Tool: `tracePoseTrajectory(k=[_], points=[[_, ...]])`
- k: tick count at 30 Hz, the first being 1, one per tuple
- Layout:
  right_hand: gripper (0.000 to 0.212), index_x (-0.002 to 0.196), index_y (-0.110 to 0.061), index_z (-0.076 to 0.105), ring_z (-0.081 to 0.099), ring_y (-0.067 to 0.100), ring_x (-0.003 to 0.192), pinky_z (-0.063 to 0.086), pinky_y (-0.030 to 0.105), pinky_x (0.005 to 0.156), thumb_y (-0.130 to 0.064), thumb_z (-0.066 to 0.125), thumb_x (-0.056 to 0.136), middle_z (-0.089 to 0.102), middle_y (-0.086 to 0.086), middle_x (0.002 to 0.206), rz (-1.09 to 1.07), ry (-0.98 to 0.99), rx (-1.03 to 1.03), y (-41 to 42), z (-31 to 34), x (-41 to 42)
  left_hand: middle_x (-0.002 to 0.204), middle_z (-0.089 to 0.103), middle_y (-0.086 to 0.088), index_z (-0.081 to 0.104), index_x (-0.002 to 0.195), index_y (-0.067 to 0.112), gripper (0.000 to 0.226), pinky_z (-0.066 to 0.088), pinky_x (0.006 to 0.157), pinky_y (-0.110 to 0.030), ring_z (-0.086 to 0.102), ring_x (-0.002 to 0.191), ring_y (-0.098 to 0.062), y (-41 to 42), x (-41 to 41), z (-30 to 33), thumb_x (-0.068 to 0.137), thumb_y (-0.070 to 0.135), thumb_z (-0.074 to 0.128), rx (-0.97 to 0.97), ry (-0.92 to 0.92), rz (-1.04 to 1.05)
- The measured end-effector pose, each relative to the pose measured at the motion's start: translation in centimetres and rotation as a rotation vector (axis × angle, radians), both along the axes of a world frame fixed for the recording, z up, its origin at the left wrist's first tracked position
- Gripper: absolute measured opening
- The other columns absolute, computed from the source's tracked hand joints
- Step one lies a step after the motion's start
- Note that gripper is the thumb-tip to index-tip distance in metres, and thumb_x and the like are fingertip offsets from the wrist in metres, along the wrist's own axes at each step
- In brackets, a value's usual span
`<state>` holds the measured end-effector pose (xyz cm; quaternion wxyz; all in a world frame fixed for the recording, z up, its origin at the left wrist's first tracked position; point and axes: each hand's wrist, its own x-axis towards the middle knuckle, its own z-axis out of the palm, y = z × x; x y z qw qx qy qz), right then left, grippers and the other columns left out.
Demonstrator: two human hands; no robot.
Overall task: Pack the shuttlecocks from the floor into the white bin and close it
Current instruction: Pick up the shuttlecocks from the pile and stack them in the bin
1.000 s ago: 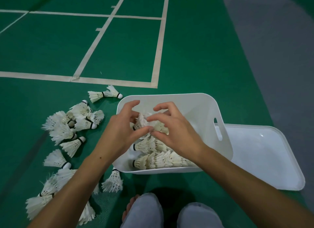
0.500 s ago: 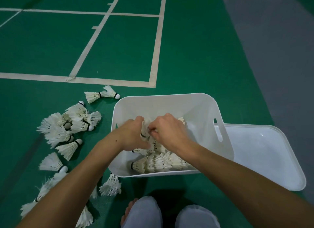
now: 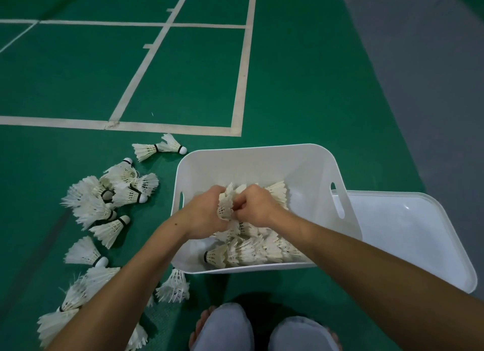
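Many shuttlecocks [image 3: 251,251] already lie inside white bin [image 3: 256,151]. Left hand [image 3: 203,214] and right hand [image 3: 258,206] together pinch one shuttlecock [image 3: 225,206] over it. Sizeable pile [image 3: 104,201] remains on floor, left. Lid [image 3: 408,235] off, beside bin. Judged under half done.

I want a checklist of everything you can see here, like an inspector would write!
Surface: green court floor with pale lines.
Job's things: white bin open, rows of shuttlecocks inside; lid lying on the floor at its right; loose shuttlecocks scattered to its left.
Clutter: nothing seen.
Grips: left hand and right hand inside the bin, both holding a held shuttlecock between them.
Cables: nothing seen.
Surroundings: grey floor strip at right; person's knees and bare toes at bottom.
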<state>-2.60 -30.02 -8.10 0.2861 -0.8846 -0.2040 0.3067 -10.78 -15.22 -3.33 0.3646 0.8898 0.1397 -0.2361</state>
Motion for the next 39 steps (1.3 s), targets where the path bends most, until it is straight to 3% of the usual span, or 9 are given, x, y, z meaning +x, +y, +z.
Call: tracePoseTrajectory(k=[6,9,12,16,21,26,33,36,39], points=[[0.02,0.105,-0.013,0.082,0.076,0.012,0.093,0.061,0.036,0.095,-0.009,0.083,0.086,0.08,-0.002,0.097,-0.162,0.115,0.217,-2.7,3.1,-0.7,0.153,0.053,0.001,0.039,0.157,0.028,0.073,0.059,0.099,-0.04,0.068,0.117,-0.016,0.0,-2.3,2.8,0.095,0.023,0.077,-0.07,-0.188,0.078],[0.014,0.104,-0.02,0.081,0.074,0.003,0.09,0.062,0.032,0.092,-0.016,0.079,0.091,0.078,-0.009,0.097,-0.177,-0.008,0.305,-3.7,5.1,-2.1,0.133,0.068,0.01,0.063,0.135,0.027,0.041,0.062,0.087,-0.028,0.071,0.105,-0.004,-0.2,-4.6,4.7,0.097,0.021,0.075,-0.148,-0.409,0.124],[0.014,0.104,-0.026,0.078,0.071,-0.001,0.091,0.06,0.023,0.086,-0.018,0.072,0.095,0.076,-0.016,0.096,-0.155,-0.159,0.393,-3.6,7.7,-4.6,0.101,0.077,0.012,0.074,0.108,0.023,0.013,0.059,0.074,-0.021,0.074,0.091,-0.008,0.1,-7.9,6.0,0.096,0.017,0.075,-0.19,-0.589,0.275],[0.021,0.115,-0.026,0.075,0.068,0.001,0.097,0.055,0.015,0.082,-0.014,0.065,0.101,0.074,-0.016,0.104,-0.015,-0.317,0.518,-2.2,10.6,-8.9,0.092,0.075,0.009,0.072,0.096,0.024,0.007,0.059,0.074,-0.027,0.071,0.083,-0.013,1.9,-13.2,5.1,0.096,0.018,0.075,-0.103,-0.664,0.465],[0.021,0.115,-0.021,0.074,0.069,0.006,0.093,0.056,0.019,0.079,-0.01,0.063,0.101,0.073,-0.012,0.104,0.154,-0.31,0.638,-0.2,11.7,-14.2,0.087,0.073,0.009,0.07,0.091,0.025,0.01,0.057,0.065,-0.031,0.07,0.076,-0.012,4.6,-20.0,2.0,0.096,0.017,0.075,0.034,-0.561,0.617],[0.022,0.115,-0.022,0.073,0.073,0.002,0.088,0.06,0.024,0.083,-0.01,0.061,0.101,0.078,-0.009,0.098,0.241,0.108,0.471,1.0,8.6,-18.4,0.09,0.074,0.014,0.068,0.101,0.032,0.008,0.059,0.068,-0.032,0.069,0.069,0.002,5.6,-25.4,-2.5,0.096,0.035,0.073,0.356,-0.25,0.611],[0.056,0.148,-0.027,0.051,0.072,0.015,0.089,0.056,0.037,0.097,-0.012,0.062,0.095,0.079,0.004,0.098,0.098,0.32,0.229,2.5,0.3,-21.1,0.126,0.068,-0.002,0.05,0.142,0.028,0.062,0.056,0.073,-0.039,0.07,0.089,-0.02,4.2,-26.4,-6.5,0.092,0.056,0.072,0.465,-0.106,0.626],[0.075,0.161,-0.026,0.03,0.066,0.013,0.098,0.051,0.026,0.091,-0.008,0.065,0.097,0.073,0.011,0.12,0.02,0.462,0.248,3.6,-0.2,-21.3,0.126,0.069,-0.003,0.042,0.145,0.029,0.068,0.055,0.077,-0.04,0.068,0.11,-0.028,3.6,-24.7,-7.3,0.091,0.064,0.065,0.525,-0.12,0.639],[0.083,0.164,-0.027,0.023,0.06,0.015,0.121,0.044,0.022,0.097,-0.007,0.067,0.097,0.056,0.012,0.15,-0.07,0.586,0.281,4.6,-0.7,-21.1,0.13,0.064,-0.006,0.035,0.151,0.028,0.07,0.048,0.072,-0.04,0.068,0.112,-0.033,2.8,-22.9,-8.1,0.095,0.066,0.054,0.571,-0.116,0.645]])
